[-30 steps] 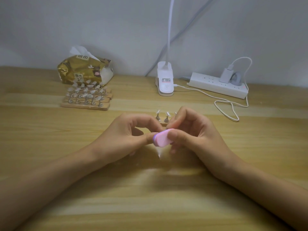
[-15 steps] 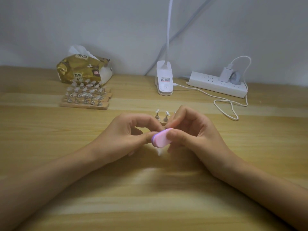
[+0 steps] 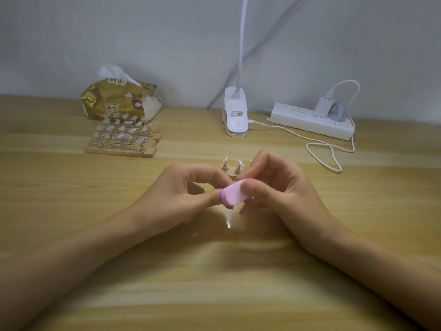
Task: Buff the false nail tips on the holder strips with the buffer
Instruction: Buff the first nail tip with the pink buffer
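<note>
Right hand (image 3: 274, 194) pinches the pink buffer (image 3: 235, 194) by the near nail tips (image 3: 238, 162), left hand (image 3: 181, 194) curled, hold hidden; stacked holder strips (image 3: 123, 149) suggest much buffing remains.

Home desk workstation: wood-grain table (image 3: 71, 199) against plain wall, clip lamp (image 3: 235, 115), power strip (image 3: 310, 120), tissue pack (image 3: 119, 101).

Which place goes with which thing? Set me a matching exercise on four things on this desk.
Things:
1 buffer
2 tissue pack
3 power strip
4 lamp base

Places:
a back right, along the wall
b gripped by the right hand
c back centre
d back left, behind the stacked strips

Pairs: 1-b; 2-d; 3-a; 4-c
</note>
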The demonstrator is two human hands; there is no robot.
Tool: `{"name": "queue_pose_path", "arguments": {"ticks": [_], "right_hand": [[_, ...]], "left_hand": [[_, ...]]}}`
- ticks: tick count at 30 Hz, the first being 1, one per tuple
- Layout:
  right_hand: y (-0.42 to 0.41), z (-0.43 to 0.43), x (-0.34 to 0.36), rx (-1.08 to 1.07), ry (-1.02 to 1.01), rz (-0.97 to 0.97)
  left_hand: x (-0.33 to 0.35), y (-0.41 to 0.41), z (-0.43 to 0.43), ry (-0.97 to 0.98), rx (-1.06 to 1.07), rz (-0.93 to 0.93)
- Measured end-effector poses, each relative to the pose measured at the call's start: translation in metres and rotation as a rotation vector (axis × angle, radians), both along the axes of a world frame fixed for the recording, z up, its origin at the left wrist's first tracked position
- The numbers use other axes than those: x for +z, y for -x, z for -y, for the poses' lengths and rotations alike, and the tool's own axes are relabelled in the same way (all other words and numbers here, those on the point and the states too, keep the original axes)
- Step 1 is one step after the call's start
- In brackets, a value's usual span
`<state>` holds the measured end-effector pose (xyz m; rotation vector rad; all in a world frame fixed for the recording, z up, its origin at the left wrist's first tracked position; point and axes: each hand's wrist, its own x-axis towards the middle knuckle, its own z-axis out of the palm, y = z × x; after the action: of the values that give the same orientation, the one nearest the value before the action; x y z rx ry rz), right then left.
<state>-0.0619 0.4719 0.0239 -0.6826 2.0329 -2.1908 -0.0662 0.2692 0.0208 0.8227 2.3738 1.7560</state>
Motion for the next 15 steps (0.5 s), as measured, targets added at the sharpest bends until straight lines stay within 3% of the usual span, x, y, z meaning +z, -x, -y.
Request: {"name": "queue_pose_path", "arguments": {"ticks": [3,7,15], "right_hand": [[0.0018,-0.0020,0.0015,-0.069,0.063,0.027],[0.0006,0.0002,-0.0005,0.026,0.002,-0.021],[0.0006,-0.0004,-0.0002,-0.018,0.008,-0.010]], "left_hand": [[0.0001,0.0005,0.0005,-0.003,-0.014,0.002],[-0.0004,-0.0003,0.0002,0.006,-0.017,-0.005],[-0.0004,0.0002,0.0005,0.003,-0.008,-0.008]]}}
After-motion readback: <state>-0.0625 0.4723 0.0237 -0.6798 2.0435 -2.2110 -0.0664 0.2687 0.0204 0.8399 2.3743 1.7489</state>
